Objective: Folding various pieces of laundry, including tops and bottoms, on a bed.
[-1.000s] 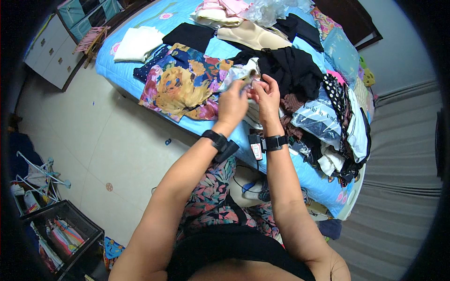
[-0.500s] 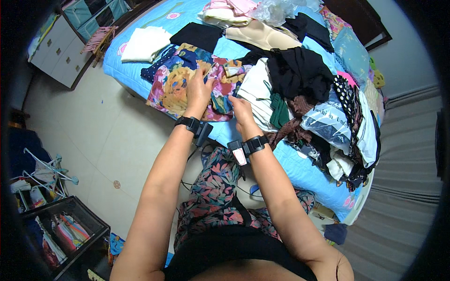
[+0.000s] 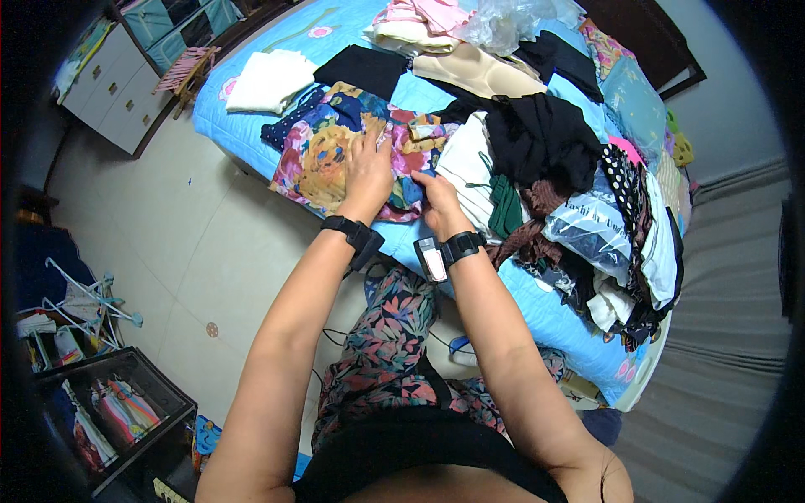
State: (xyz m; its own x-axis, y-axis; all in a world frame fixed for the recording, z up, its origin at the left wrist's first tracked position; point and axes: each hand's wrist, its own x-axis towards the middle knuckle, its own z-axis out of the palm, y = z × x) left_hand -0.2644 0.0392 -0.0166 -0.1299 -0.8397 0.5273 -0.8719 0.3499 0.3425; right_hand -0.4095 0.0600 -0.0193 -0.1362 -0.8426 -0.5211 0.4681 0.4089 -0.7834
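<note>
A colourful floral garment (image 3: 323,155) lies spread near the front edge of the bed. My left hand (image 3: 367,172) rests flat on it, fingers stretched out. At the garment's right side my right hand (image 3: 438,201) holds its edge, the thumb on top and the other fingers mostly hidden. A dark blue dotted cloth (image 3: 285,127) shows from under the floral one. Just right of my right hand lie a white garment (image 3: 465,159) and a dark green cloth (image 3: 505,205). Both my wrists carry black straps with small devices.
The bed (image 3: 545,323) has a light blue cover. Folded white (image 3: 270,81) and black clothes (image 3: 360,71) lie at its back. A tangled clothes heap (image 3: 541,142) and a clear plastic bag of clothing (image 3: 589,226) are at right. Hangers (image 3: 92,302) stand at far left.
My left hand has flattened onto the floral garment and shifted slightly right. My right hand stays at the garment's right edge. The view has shifted slightly.
</note>
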